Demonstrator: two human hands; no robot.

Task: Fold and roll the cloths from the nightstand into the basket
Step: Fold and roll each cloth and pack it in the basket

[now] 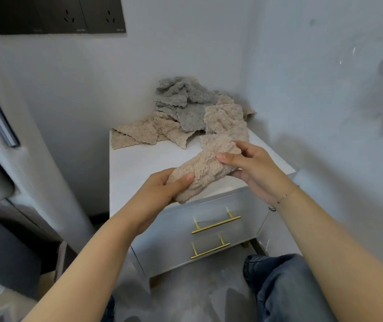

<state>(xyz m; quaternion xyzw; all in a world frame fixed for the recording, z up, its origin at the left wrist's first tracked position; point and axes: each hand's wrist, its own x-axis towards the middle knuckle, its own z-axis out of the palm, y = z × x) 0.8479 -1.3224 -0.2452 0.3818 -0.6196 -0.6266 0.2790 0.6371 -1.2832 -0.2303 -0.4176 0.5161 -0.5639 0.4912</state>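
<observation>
Fingers, left hand [162,189]: curled around the lower end of a rolled beige cloth [203,173], thumb laid across its front.
Fingers, right hand [253,168]: pinching the upper end of the same roll, thumb on top, the other fingers beneath it.
Rolled cloth: held in the air between both hands, slanting up toward the right, above the front edge of the nightstand [139,163].
Cloth pile: loose cloths lay heaped at the back of the nightstand top, in the corner against the walls; a grey cloth [181,101] sat on top, a beige cloth [139,133] spread flat to the left, another beige cloth [226,122] bunched at the right.
Open room: the white top in front of and left of the pile lay bare.
Drawers: two, both closed, each with a gold bar handle [216,224].
Basket: not in view.
Right wrist: a thin bracelet [283,197].
</observation>
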